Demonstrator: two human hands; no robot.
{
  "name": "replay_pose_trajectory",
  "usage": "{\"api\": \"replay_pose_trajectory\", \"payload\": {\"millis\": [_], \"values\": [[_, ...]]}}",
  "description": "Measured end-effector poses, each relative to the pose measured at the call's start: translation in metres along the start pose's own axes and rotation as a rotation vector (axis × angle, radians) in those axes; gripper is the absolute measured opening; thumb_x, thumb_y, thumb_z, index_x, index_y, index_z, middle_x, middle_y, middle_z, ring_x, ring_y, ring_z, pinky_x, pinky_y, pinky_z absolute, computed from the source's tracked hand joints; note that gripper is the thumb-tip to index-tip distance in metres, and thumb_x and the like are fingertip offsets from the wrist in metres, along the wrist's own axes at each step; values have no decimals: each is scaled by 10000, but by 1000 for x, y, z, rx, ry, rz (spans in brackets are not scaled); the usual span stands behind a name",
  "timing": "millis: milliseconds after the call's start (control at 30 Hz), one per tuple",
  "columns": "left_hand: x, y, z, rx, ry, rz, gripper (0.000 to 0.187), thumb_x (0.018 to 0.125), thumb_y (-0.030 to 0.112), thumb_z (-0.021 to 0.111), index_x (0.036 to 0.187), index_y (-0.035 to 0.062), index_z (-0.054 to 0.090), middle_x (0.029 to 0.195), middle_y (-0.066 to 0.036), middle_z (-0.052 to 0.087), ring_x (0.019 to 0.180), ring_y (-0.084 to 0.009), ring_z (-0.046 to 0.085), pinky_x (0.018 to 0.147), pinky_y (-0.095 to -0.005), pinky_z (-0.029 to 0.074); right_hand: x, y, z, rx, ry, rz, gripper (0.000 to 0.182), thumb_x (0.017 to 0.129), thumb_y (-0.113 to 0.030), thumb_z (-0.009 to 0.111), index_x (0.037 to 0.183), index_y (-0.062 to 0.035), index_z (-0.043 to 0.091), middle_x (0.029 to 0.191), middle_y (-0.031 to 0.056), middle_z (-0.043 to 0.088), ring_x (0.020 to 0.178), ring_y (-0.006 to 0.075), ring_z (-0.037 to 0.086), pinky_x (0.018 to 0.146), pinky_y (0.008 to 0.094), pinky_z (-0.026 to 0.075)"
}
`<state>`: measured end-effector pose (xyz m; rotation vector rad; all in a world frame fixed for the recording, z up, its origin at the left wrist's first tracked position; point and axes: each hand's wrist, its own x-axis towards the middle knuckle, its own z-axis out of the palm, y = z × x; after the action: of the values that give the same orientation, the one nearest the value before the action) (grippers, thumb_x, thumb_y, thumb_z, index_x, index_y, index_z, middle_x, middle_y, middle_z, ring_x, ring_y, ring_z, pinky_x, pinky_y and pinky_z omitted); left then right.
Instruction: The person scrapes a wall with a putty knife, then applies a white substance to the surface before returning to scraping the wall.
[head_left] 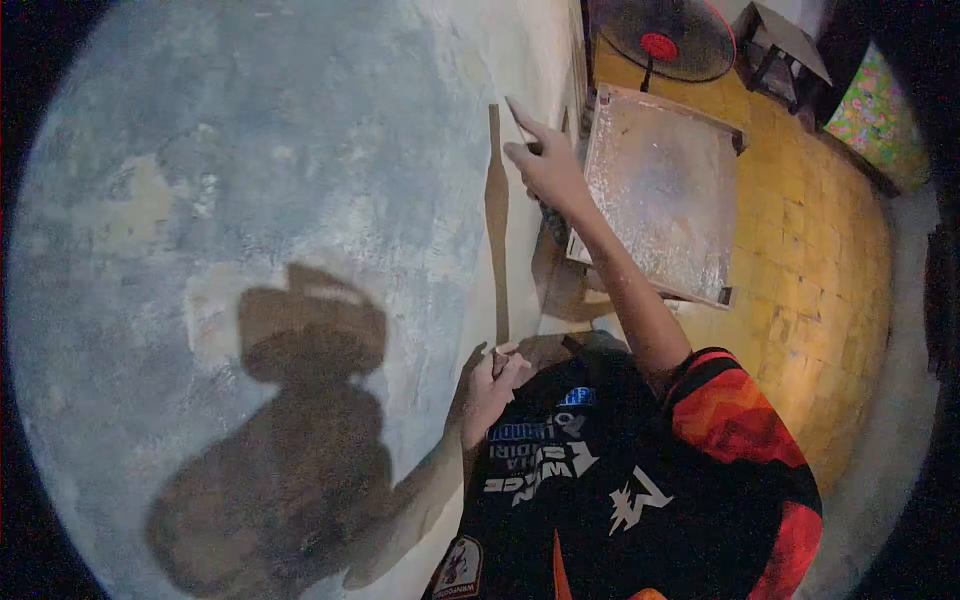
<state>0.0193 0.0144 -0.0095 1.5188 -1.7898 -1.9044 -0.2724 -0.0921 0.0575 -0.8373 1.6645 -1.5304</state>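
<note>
My right hand (548, 168) is raised close to the wall, fingers closed round a thin, flat, grey blade-like tool (514, 105) seen nearly edge-on. Its index finger stretches along the tool. Low in front of my chest, my left hand (492, 392) is closed beside the wall, with a small pale piece (507, 349) at its fingertips; its kind I cannot make out. The wall (330, 180) is patchy blue-grey with whitish smears. A long, narrow dark shape, apparently a shadow (496, 225), runs down the paler wall strip between the two hands.
A low wooden table (665, 190) with white specks stands to the right on yellow floor tiles (790, 260). Behind it are a fan (660, 47) with a red hub and a dark stand (782, 55). Flowered cloth (880, 120) shows at far right. My body's shadow (290, 460) falls on the wall.
</note>
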Motion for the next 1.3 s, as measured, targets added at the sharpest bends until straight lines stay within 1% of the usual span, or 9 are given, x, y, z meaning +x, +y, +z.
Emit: {"api": "replay_pose_trajectory", "payload": {"millis": [167, 333, 567, 900, 1000, 1100, 1200, 1233, 1300], "values": [[2, 17, 8, -202, -2, 69, 338, 1014, 274, 565, 1177, -21, 587, 858, -46, 682, 571, -62, 517, 457, -236, 404, -67, 59, 33, -75, -195, 30, 733, 872, -99, 612, 1545, -252, 365, 828, 98, 586, 633, 162, 553, 641, 325, 511], [7, 19, 9, -145, -122, -76, 369, 1016, 398, 538, 967, 33, 565, 699, -21, 570, 469, -73, 462, 404, -231, 344, -132, 98, 50, -343, -358, 44, 817, 849, -134, 619, 1577, -237, 265, 895, 186, 625, 798, 226, 620, 767, 365, 513], [18, 21, 30, -84, -205, -2, 421, 1004, 432, 545, 973, 13, 545, 618, -18, 530, 478, -106, 493, 445, -254, 387, -124, 60, 25, -338, -420, 100, 730, 849, -137, 644, 1530, -160, 385, 775, 80, 547, 733, 165, 515, 694, 327, 461], [-5, 23, -2, -215, -398, 112, 254, 998, 275, 597, 1013, 27, 548, 678, 10, 499, 495, -84, 460, 435, -245, 358, -159, 49, 33, 185, -432, 142, 756, 935, -151, 616, 1590, -189, 241, 770, -3, 506, 639, 87, 464, 586, 261, 436], [-24, 47, -5, -336, -272, -86, 289, 1009, 275, 580, 1146, 21, 551, 680, 11, 501, 497, -65, 438, 441, -237, 345, -156, 37, 37, 274, -301, 191, 756, 933, -159, 618, 1589, -188, 243, 766, -3, 509, 640, 86, 490, 591, 254, 452], [10, 19, -1, -352, -273, 78, 414, 1018, 279, 566, 1321, 3, 508, 714, 7, 520, 506, -51, 437, 437, -230, 334, -123, 40, 30, 208, -155, 168, 727, 931, -129, 577, 1585, -184, 263, 761, -18, 487, 600, 79, 471, 529, 246, 434], [20, 60, 5, -342, -238, 118, 388, 1018, 284, 566, 1294, 13, 539, 722, 7, 526, 502, -45, 430, 440, -229, 336, -67, 29, 13, 164, -129, 196, 670, 926, -122, 547, 1558, -212, 343, 745, -20, 481, 585, 66, 452, 503, 235, 414], [20, 80, 19, -464, -127, 135, 255, 1018, 293, 569, 1056, 42, 591, 722, 10, 527, 505, -42, 427, 443, -229, 337, -54, 15, 9, 161, -128, 164, 665, 925, -124, 549, 1553, -221, 354, 742, -14, 485, 581, 66, 452, 501, 234, 413], [46, 86, 36, -446, -86, 143, 247, 1017, 301, 571, 976, 58, 565, 684, 12, 515, 491, -48, 419, 443, -228, 339, -31, 1, 5, 118, -123, 88, 655, 920, -146, 557, 1543, -233, 372, 792, 47, 548, 591, 106, 496, 539, 266, 451]]}}
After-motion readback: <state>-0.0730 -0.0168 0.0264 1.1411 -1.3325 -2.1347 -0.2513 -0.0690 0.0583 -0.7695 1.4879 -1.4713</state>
